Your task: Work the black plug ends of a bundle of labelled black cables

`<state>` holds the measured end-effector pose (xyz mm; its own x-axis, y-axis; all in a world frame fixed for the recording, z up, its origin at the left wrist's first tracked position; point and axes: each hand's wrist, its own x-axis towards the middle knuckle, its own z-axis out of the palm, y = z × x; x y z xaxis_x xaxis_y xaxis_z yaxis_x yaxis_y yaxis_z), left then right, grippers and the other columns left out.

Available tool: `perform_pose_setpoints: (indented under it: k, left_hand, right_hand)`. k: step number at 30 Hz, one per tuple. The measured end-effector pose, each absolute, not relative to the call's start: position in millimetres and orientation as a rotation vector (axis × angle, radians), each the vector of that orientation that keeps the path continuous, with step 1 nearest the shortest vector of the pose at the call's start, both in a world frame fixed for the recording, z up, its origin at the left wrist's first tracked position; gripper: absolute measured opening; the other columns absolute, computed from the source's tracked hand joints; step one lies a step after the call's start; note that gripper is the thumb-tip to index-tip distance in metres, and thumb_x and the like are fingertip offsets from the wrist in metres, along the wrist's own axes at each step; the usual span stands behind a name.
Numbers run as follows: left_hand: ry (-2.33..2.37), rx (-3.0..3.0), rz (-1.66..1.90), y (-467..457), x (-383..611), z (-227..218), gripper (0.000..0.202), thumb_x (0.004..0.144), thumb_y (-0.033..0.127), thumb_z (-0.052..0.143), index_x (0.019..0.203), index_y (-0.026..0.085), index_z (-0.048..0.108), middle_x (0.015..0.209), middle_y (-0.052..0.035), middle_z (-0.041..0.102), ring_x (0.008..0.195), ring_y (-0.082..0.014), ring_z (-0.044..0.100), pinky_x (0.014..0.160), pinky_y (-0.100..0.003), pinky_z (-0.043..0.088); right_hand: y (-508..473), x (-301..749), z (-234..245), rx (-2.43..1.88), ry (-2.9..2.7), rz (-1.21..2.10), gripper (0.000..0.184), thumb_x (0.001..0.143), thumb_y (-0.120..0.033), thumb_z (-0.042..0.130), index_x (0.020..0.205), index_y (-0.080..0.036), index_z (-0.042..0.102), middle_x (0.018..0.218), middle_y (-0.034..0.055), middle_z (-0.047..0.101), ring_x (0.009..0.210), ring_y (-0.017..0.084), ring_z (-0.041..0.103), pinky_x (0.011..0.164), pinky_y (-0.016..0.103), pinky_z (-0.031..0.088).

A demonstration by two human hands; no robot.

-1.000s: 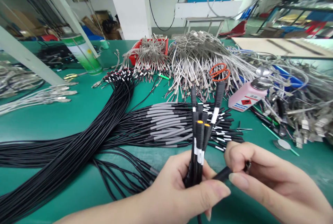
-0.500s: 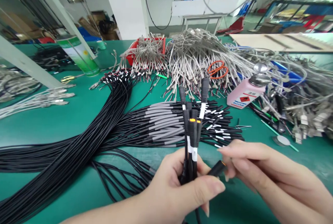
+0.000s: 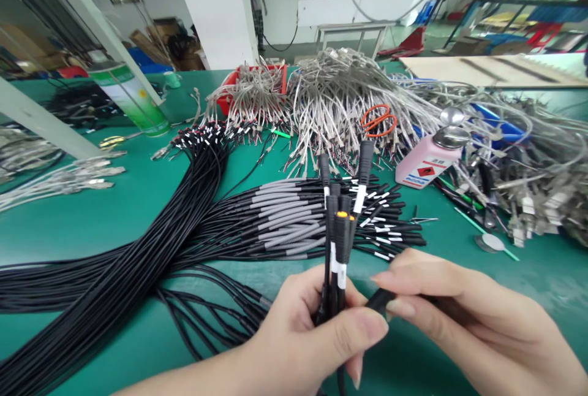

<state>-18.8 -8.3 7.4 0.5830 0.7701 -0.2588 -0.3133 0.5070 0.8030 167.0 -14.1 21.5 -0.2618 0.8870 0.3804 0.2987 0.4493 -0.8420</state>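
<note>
My left hand (image 3: 307,335) is closed around a small upright bunch of black cables (image 3: 339,243) whose connector ends, some orange-tipped with white sleeves, point upward. My right hand (image 3: 459,316) pinches one more black connector (image 3: 380,300) right beside that bunch, almost touching my left thumb. Behind both hands lies a fanned pile of black cables with grey sleeves (image 3: 285,218) on the green table (image 3: 114,212).
A thick black cable bundle (image 3: 151,243) sweeps across the left. Heaps of grey cables (image 3: 340,102) and a red bin (image 3: 232,92) lie at the back. Orange scissors (image 3: 379,120), a pink dispenser bottle (image 3: 427,160) and a green-white can (image 3: 133,99) stand around.
My right hand has brought its single connector closer in against the bunch in my left hand. The view has shifted slightly; the held bunch stays upright.
</note>
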Motion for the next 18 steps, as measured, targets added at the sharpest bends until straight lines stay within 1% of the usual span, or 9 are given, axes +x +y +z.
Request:
perform_pose_setpoints:
  k: [3, 5, 7, 11, 14, 18]
  left_hand:
    - [0.646, 0.799, 0.725, -8.0, -18.3, 5.9, 0.037, 0.079, 0.047, 0.074, 0.073, 0.017, 0.054, 0.045, 0.0069, 0.046, 0.038, -0.0035, 0.033, 0.041, -0.018, 0.027]
    - [0.639, 0.823, 0.727, -7.8, -18.5, 5.2, 0.037, 0.080, 0.048, 0.072, 0.073, 0.016, 0.056, 0.044, 0.0066, 0.046, 0.037, -0.0036, 0.033, 0.041, -0.018, 0.027]
    - [0.636, 0.835, 0.725, -7.4, -19.0, 4.6, 0.037, 0.081, 0.049, 0.071, 0.074, 0.015, 0.057, 0.044, 0.0065, 0.046, 0.037, -0.0036, 0.033, 0.041, -0.018, 0.027]
    - [0.615, 0.870, 0.728, -7.0, -19.8, 2.9, 0.036, 0.084, 0.049, 0.069, 0.075, 0.015, 0.060, 0.044, 0.0064, 0.045, 0.037, -0.0038, 0.032, 0.041, -0.019, 0.026]
    - [0.596, 0.898, 0.742, -7.1, -19.6, 2.1, 0.035, 0.085, 0.048, 0.067, 0.076, 0.015, 0.061, 0.044, 0.0067, 0.044, 0.038, -0.0038, 0.031, 0.041, -0.019, 0.025]
    - [0.619, 0.836, 0.737, -7.3, -18.3, 4.7, 0.037, 0.081, 0.049, 0.072, 0.073, 0.018, 0.053, 0.045, 0.0081, 0.043, 0.038, -0.0040, 0.031, 0.041, -0.018, 0.026]
  right_hand:
    - [-14.8, 168.7, 20.4, -0.951, -1.814, 0.822, 0.027, 0.091, -0.017, 0.063, 0.109, -0.036, 0.069, 0.076, -0.0051, 0.070, 0.065, 0.010, 0.067, 0.058, 0.016, 0.054]
    - [-14.4, 168.9, 20.1, -0.925, -1.821, 0.837, 0.030, 0.091, -0.013, 0.062, 0.110, -0.035, 0.068, 0.078, -0.0049, 0.070, 0.066, 0.010, 0.067, 0.059, 0.016, 0.054]
    - [-13.3, 168.7, 20.6, -0.913, -1.821, 0.851, 0.032, 0.090, -0.011, 0.061, 0.111, -0.035, 0.068, 0.080, -0.0053, 0.070, 0.066, 0.009, 0.067, 0.061, 0.016, 0.054]
    - [-12.0, 169.9, 21.9, -0.911, -1.834, 0.913, 0.032, 0.091, -0.013, 0.061, 0.110, -0.038, 0.068, 0.079, -0.0061, 0.070, 0.069, 0.009, 0.067, 0.063, 0.015, 0.054]
    - [-13.4, 171.5, 21.9, -0.964, -1.832, 0.930, 0.028, 0.092, -0.019, 0.062, 0.109, -0.040, 0.068, 0.083, -0.0060, 0.071, 0.071, 0.010, 0.068, 0.065, 0.016, 0.055]
    - [-15.2, 170.6, 21.1, -1.130, -1.765, 0.845, 0.021, 0.088, -0.033, 0.069, 0.105, -0.044, 0.069, 0.084, -0.0069, 0.073, 0.067, 0.010, 0.068, 0.053, 0.013, 0.053]
